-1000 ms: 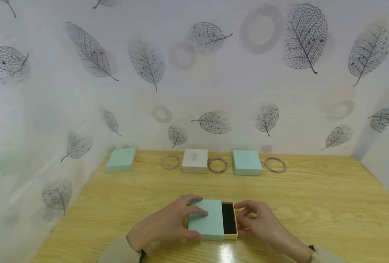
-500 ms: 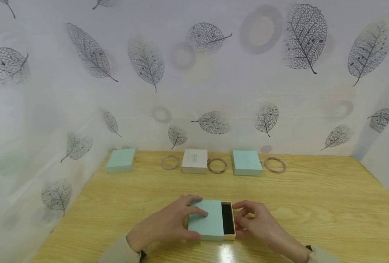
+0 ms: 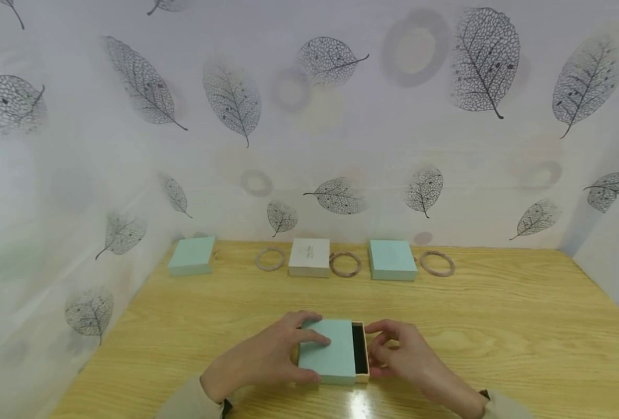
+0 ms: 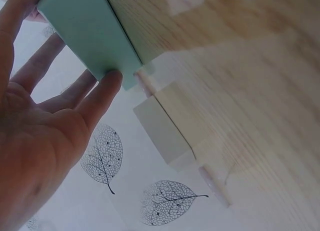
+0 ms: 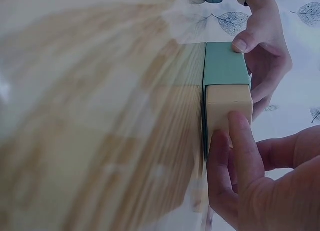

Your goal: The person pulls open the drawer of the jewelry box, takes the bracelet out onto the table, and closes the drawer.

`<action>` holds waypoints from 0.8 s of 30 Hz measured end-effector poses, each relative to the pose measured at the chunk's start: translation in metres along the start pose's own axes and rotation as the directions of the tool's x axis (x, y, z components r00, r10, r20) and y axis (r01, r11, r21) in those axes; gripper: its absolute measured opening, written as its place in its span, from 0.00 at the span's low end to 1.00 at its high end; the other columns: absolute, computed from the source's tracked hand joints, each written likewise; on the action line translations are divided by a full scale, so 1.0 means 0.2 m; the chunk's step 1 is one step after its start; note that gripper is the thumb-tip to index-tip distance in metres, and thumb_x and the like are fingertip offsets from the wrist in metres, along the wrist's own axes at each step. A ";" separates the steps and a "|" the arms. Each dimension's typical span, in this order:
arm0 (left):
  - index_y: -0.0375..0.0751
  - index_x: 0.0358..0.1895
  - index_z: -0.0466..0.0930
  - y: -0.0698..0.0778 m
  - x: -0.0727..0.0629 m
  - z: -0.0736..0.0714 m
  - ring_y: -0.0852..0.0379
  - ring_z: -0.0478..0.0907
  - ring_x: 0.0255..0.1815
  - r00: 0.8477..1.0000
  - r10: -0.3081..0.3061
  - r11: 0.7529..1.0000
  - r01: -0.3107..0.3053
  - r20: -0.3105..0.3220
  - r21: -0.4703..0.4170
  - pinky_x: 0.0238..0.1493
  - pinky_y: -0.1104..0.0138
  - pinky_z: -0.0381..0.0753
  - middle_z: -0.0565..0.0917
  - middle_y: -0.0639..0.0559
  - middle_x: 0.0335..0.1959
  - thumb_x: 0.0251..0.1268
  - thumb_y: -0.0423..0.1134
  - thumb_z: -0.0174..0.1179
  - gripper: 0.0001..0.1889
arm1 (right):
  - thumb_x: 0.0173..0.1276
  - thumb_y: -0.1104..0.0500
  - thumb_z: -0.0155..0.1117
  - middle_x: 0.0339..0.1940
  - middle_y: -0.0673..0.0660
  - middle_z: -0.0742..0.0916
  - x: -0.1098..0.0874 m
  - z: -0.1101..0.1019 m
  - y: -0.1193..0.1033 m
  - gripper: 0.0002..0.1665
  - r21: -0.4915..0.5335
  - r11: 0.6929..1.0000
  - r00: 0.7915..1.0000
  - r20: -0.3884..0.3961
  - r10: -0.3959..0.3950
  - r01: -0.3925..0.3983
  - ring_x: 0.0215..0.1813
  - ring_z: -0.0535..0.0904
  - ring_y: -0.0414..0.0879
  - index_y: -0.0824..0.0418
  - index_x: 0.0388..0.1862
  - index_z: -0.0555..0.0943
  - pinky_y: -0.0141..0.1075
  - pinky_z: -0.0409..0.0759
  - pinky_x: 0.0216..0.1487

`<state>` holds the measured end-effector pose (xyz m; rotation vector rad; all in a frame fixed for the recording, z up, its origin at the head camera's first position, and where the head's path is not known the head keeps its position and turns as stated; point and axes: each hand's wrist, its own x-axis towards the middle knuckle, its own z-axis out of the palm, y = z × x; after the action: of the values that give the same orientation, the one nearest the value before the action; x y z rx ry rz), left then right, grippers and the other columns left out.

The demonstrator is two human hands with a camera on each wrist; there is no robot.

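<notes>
A mint-green drawer box [image 3: 330, 355] lies flat at the near middle of the table, its outer sleeve on the left. From the sleeve's right side a cream inner drawer [image 3: 362, 377] with black lining sticks out a little. My left hand [image 3: 267, 352] grips the sleeve, thumb at the near edge and fingers over the top and far edge. My right hand [image 3: 406, 352] touches the drawer's right end with bent fingers. The right wrist view shows its fingertips pressed against the drawer's plain end face [image 5: 225, 101].
Along the back of the wooden table [image 3: 498, 326] stand a mint box [image 3: 191, 256], a white box [image 3: 309, 257] and another mint box [image 3: 392, 259]. Thin rings lie among them: a pale one [image 3: 270, 268], a brown one [image 3: 345, 274] and one at right [image 3: 437, 273]. A leaf-print curtain hangs behind.
The inner drawer has slid left, further into the sleeve, and less of its black lining shows. My right hand has moved left with it, while my left hand stays in place.
</notes>
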<state>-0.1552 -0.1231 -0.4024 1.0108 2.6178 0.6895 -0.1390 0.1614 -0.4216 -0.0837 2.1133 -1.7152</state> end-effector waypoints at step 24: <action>0.60 0.64 0.82 0.00 -0.01 0.00 0.46 0.69 0.74 1.000 0.028 1.000 -0.028 -0.014 0.005 0.69 0.52 0.77 0.69 0.49 0.76 0.62 0.59 0.70 0.26 | 0.73 0.72 0.60 0.39 0.60 0.81 0.03 0.08 -0.03 0.24 0.016 0.999 0.997 0.060 -0.053 0.052 0.39 0.86 0.47 0.77 0.66 0.71 0.36 0.90 0.38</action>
<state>-0.1543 -0.1240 -0.4031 1.0492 2.6236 0.6990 -0.1394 0.1435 -0.4196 -0.1866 2.0717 -1.7352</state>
